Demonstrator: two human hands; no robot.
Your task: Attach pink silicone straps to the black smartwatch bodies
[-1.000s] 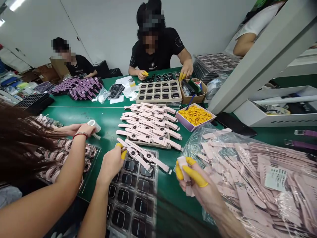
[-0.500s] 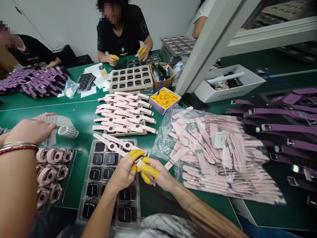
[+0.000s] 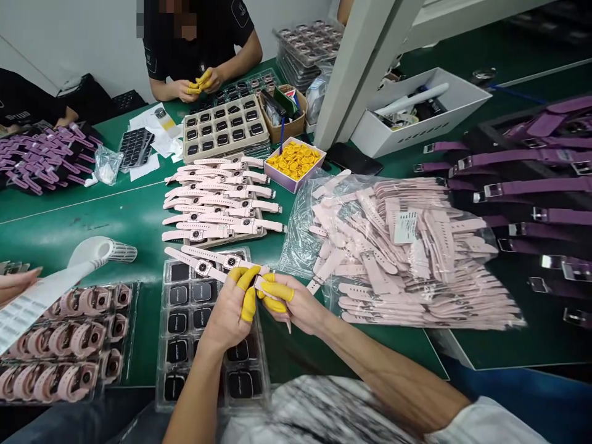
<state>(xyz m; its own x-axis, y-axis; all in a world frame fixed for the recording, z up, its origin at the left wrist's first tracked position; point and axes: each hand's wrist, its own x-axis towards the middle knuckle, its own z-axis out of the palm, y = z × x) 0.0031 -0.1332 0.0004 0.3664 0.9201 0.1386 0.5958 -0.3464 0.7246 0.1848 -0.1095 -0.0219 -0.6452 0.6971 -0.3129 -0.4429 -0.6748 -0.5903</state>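
My left hand, with yellow finger cots on it, pinches a small dark watch body that the fingers mostly hide. My right hand, also in finger cots, grips a pale pink watch strap and presses it against the watch's edge. Below my hands lies a clear plastic tray of black square watch faces. Two pink-strapped watches rest across its far end. Beyond them, rows of pink-strapped watches are stacked on a beige tray.
To the right lies a plastic bag full of pink straps. Behind are a box of yellow finger cots and a white box. At left, a neighbour's hand is near a label roll and trays of curled pink watches.
The view has shifted slightly. The neighbour's arm at left has drawn back, and a strip of labels now stretches from the roll. The co-worker opposite has brought both hands together. My grip looks much the same.
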